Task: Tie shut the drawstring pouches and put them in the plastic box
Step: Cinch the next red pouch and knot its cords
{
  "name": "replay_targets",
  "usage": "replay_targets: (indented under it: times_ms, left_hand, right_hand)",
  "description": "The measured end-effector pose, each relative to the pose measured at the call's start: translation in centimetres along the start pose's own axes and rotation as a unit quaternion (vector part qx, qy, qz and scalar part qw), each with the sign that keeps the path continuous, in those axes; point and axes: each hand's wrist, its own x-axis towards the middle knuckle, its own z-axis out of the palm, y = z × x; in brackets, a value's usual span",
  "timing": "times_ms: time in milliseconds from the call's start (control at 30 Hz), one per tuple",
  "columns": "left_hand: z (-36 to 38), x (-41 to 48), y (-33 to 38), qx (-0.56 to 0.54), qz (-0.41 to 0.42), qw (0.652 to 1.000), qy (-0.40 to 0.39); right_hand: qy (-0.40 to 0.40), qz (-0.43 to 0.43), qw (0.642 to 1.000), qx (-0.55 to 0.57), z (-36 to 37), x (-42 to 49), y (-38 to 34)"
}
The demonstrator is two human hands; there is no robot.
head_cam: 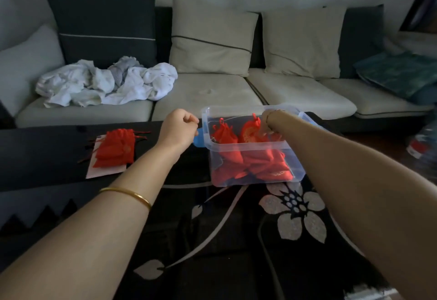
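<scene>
A clear plastic box (246,145) with blue handles stands on the dark table and holds several red drawstring pouches (257,165). My right hand (268,122) reaches down into the box from above. Its fingers hold one red pouch (249,130), which stands upright on top of the others. My left hand (179,127) hovers just left of the box, above its blue handle (199,137), with fingers curled and nothing seen in them. A stack of more red pouches (115,149) lies on a white card (94,173) at the left of the table.
The dark table (47,157) stands in front of a light sofa (208,91). The sofa carries cushions and a heap of white laundry (106,82). A black rug with a flower pattern (293,212) lies below. Blurred items sit at the right edge.
</scene>
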Motion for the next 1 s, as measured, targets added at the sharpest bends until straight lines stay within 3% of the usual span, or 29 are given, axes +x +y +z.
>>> replay_targets:
  times_ms: [100,167,200,300,367,600,833,1000]
  left_hand:
    - [-1.2,-0.4,-1.5,-0.018,-0.024,0.999,0.025]
    - [-1.9,-0.9,-3.0,-0.031,-0.048,0.998,0.025]
    - [-2.7,-1.3,-4.1,-0.037,-0.061,0.997,0.029]
    - [-3.8,-2.2,-5.9,-0.085,-0.115,0.988,0.05]
    - [-6.3,-3.4,-8.8,-0.11,-0.163,0.977,0.082]
    - [-11.6,-4.0,-15.2,-0.131,-0.234,0.955,0.125]
    - [-13.5,-2.3,-17.7,-0.112,-0.206,0.954,0.188]
    - [-13.3,-2.5,-17.6,-0.097,-0.226,0.947,0.205]
  right_hand:
    - [0.11,-0.022,0.993,0.021,-1.4,-0.5,-1.7]
    - [0.238,-0.105,0.955,0.142,-2.2,-1.7,-4.3]
    - [0.257,-0.153,0.93,0.215,-2.2,-2.6,-6.7]
    - [0.182,-0.269,0.882,0.341,-1.2,-5.0,-12.6]
    - [0.129,-0.295,0.895,0.308,2.0,-5.2,-18.1]
    - [0.098,-0.31,0.926,0.191,8.6,0.3,-29.3]
    - [0.071,-0.321,0.941,0.085,11.1,2.1,-34.1]
    - [0.15,-0.322,0.931,0.086,14.1,-0.5,-30.8]
